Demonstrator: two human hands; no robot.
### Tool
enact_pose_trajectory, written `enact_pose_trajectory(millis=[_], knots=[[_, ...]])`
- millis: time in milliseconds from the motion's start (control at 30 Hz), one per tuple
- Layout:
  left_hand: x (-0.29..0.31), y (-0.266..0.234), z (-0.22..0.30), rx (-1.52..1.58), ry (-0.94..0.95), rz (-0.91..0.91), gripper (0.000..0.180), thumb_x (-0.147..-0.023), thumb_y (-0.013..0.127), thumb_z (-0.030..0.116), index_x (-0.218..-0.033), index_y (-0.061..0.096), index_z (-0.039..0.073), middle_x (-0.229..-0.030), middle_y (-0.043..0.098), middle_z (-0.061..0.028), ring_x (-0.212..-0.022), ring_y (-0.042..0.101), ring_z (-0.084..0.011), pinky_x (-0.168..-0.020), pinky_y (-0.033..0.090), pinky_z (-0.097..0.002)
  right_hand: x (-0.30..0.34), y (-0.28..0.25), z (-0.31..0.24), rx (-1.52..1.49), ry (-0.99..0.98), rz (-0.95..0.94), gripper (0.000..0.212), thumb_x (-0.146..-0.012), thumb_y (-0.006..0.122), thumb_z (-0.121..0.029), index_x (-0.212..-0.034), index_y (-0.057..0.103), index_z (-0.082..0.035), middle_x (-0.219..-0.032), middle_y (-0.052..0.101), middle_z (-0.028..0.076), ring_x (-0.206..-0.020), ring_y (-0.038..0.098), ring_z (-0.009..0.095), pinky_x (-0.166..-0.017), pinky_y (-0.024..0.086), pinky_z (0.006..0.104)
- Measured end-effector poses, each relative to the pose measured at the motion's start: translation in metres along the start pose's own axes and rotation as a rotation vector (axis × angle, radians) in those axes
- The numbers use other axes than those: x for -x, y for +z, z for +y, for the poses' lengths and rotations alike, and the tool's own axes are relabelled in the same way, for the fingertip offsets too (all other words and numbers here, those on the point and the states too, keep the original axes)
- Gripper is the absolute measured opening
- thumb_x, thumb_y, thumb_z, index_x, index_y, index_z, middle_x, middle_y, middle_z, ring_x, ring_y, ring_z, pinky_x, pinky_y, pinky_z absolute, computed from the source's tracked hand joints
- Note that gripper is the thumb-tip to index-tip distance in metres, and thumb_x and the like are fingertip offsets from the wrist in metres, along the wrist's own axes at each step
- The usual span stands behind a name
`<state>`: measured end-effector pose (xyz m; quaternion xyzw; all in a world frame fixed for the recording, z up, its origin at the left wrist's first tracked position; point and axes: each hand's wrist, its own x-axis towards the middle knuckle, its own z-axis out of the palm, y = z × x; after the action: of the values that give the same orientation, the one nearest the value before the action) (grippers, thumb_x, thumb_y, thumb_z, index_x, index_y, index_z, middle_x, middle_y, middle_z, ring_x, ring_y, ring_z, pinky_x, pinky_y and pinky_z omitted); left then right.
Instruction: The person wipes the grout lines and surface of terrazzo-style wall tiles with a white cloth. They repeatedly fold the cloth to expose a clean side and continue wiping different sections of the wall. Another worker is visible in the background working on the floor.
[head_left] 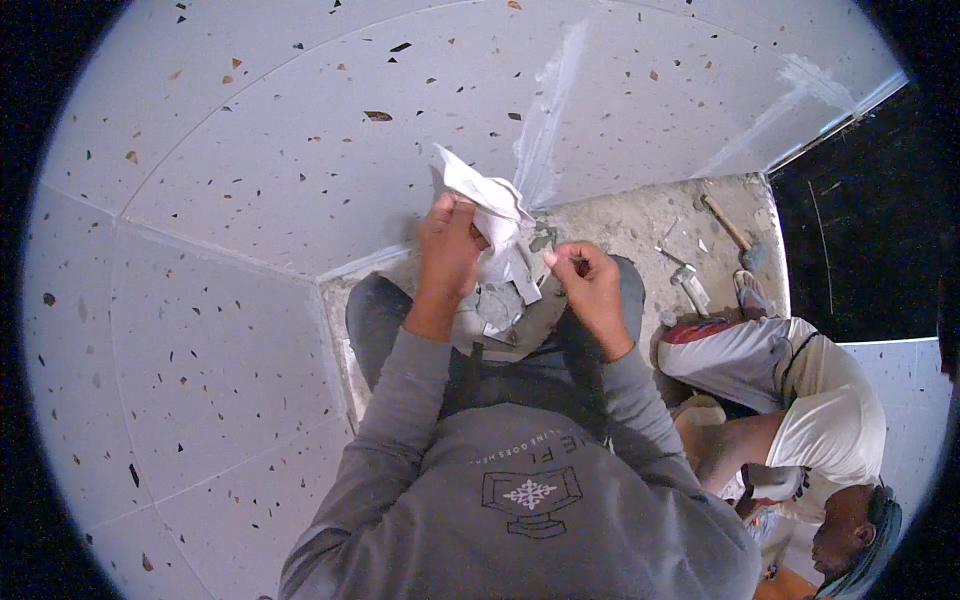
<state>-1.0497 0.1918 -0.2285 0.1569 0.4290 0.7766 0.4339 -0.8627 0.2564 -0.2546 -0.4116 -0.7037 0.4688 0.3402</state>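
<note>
My left hand [449, 252] is closed on a crumpled white sheet [487, 196], thin like paper or a plastic bag. The sheet's upper corner points toward the wall, and its lower folds hang between my knees. Just to the right, apart from the sheet, my right hand [592, 287] is closed with thumb and forefinger pinched together. Anything in that pinch is too small to make out. Below the hands, between my legs, lie a grey lump [499, 304] and a flat whitish piece [523, 283].
Speckled wall panels [300, 160] with white-smeared joints rise ahead and at left. On the dusty concrete floor [640, 215] at right lie a wooden-handled hammer [728, 222], another hammer-like tool [690, 290] and scraps. Another person [820, 400] crouches close on my right.
</note>
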Motion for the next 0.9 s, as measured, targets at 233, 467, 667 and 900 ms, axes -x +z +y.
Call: enact_pose_trajectory(millis=[233,467,667,900], knots=[[0.017,0.024,0.009,-0.199,-0.108,-0.104,0.024,-0.097,0.054,0.025,-0.1,0.063,0.003,-0.078,0.06,0.0019,-0.066,0.054,-0.0069,-0.058,0.043,-0.024,-0.012,0.011,-0.05,-0.056,-0.319,0.108,0.017,-0.078,0.074,-0.011,-0.09,0.067,-0.001,-0.088,0.064,0.009,-0.069,0.058,0.013,-0.063,0.048,0.0252],[0.008,-0.005,0.01,-0.619,0.062,-0.061,0.028,-0.096,0.057,0.029,-0.089,0.062,0.002,-0.074,0.057,0.0033,-0.069,0.048,-0.0064,-0.062,0.04,-0.0241,-0.028,-0.01,-0.043,-0.302,0.02,0.082,0.019,-0.091,0.064,-0.022,-0.088,0.06,-0.003,-0.074,0.059,0.0,-0.062,0.055,0.008,-0.055,0.048,0.0244],[0.014,0.0,0.017,-0.672,0.073,-0.072,0.027,-0.092,0.064,0.028,-0.098,0.063,0.002,-0.082,0.061,0.0005,-0.076,0.054,-0.0085,-0.068,0.045,-0.0248,-0.034,-0.014,-0.044,-0.265,0.063,0.009,0.017,-0.09,0.064,-0.02,-0.087,0.06,-0.004,-0.07,0.055,-0.002,-0.06,0.053,0.008,-0.052,0.046,0.0244],[0.007,-0.056,-0.028,-0.848,0.115,-0.099,0.058,-0.081,0.073,0.011,-0.131,0.047,-0.001,-0.121,0.06,-0.0149,-0.106,0.06,-0.0231,-0.09,0.049,-0.0336,-0.035,0.003,-0.038,0.021,-0.314,-0.023,0.021,-0.09,0.063,-0.023,-0.086,0.061,-0.003,-0.069,0.059,0.008,-0.063,0.056,0.015,-0.058,0.046,0.0344]])
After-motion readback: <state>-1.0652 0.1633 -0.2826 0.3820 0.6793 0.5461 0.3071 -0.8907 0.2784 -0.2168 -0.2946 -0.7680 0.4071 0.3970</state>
